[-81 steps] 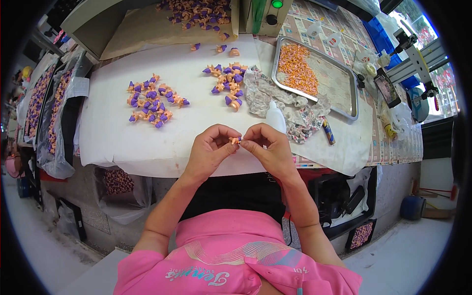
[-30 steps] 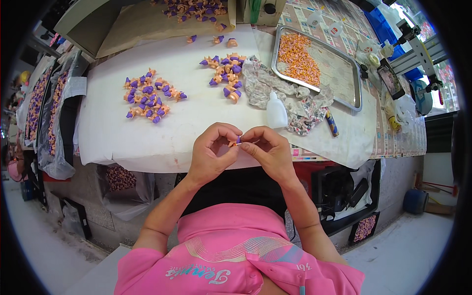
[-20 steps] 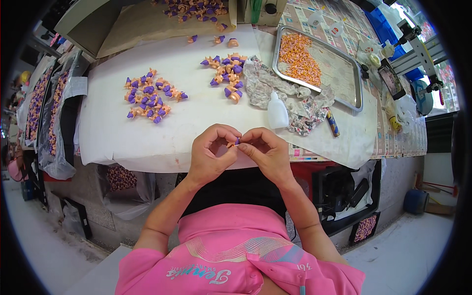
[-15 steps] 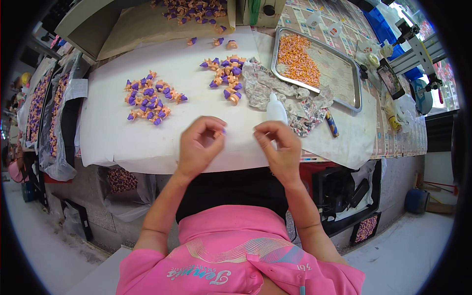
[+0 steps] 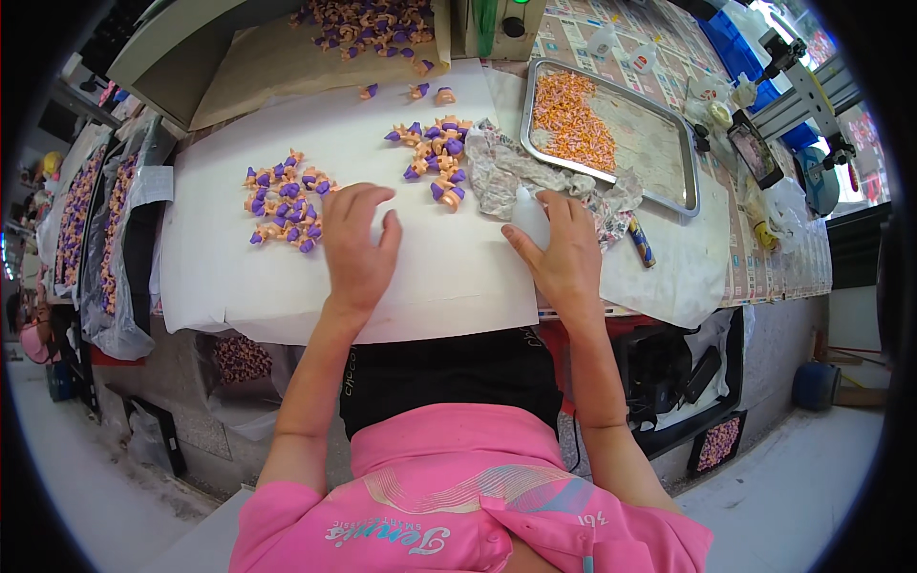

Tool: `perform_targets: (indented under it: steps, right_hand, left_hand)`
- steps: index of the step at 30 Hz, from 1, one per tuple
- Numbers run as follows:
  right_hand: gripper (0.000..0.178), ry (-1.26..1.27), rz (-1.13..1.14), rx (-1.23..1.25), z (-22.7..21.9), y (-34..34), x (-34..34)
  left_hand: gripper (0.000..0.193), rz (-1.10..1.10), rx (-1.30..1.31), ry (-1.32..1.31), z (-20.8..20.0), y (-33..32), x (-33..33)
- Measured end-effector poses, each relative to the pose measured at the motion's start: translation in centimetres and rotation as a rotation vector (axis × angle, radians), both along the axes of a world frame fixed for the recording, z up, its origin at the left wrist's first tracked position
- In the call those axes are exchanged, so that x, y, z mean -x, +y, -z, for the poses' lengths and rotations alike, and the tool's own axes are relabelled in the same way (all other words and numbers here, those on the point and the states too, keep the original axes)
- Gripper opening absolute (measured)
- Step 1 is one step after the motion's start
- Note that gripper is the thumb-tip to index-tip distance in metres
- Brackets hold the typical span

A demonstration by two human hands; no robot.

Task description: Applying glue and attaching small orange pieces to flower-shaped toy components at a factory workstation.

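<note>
My left hand (image 5: 359, 246) hovers over the white sheet with thumb and fingers apart. It is next to the left cluster of small peach-and-purple plastic figure parts (image 5: 287, 202); its far fingers partly hide that cluster's right edge. On the right, a white squeeze bottle (image 5: 531, 222) with a narrow tip lies between the thumb and fingers of my right hand (image 5: 565, 253). Those fingers are spread around it, and I cannot tell whether they press on it. A second cluster of the same parts (image 5: 441, 158) lies beyond, between my hands.
A metal tray (image 5: 695, 172) of small orange pieces (image 5: 571, 119) stands at the far right. Crumpled paper (image 5: 497, 172) and a dark tube (image 5: 641, 242) lie beside the bottle. More parts (image 5: 368, 27) sit under a box-like housing (image 5: 181, 57). A phone (image 5: 755, 151) hangs on a stand.
My left hand has unpinched from a small part and moved left and away from me. My right hand has opened from a pinch and reached out around the squeeze bottle.
</note>
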State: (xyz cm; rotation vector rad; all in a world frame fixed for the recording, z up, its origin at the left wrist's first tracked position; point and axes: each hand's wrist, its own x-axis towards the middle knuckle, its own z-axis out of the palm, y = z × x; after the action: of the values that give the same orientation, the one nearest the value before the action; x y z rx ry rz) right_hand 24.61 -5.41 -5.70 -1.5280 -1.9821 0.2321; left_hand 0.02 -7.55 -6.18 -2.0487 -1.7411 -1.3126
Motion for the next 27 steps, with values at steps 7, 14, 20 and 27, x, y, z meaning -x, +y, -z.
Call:
perform_targets:
  steps: [7, 14, 20, 27]
  right_hand:
    - [0.045, -0.003, 0.052, 0.088, -1.0, 0.3, -0.4]
    - [0.042, 0.328, -0.029, 0.027, -2.0, -1.4, -1.8]
    - [0.044, 0.492, -0.193, 0.184, -2.2, -3.4, -2.1]
    - [0.037, 0.709, -0.158, 0.083, -2.2, -5.4, -1.2]
  left_hand:
    - [0.033, 0.283, 0.239, -0.097, -0.7, 3.3, -3.7]
    - [0.032, 0.243, 0.249, -0.229, 0.4, 2.7, -3.5]
    - [0.020, 0.430, 0.523, -1.102, 0.5, -0.5, -4.3]
    - [0.022, 0.490, 0.667, -1.414, 0.4, -2.9, -5.4]
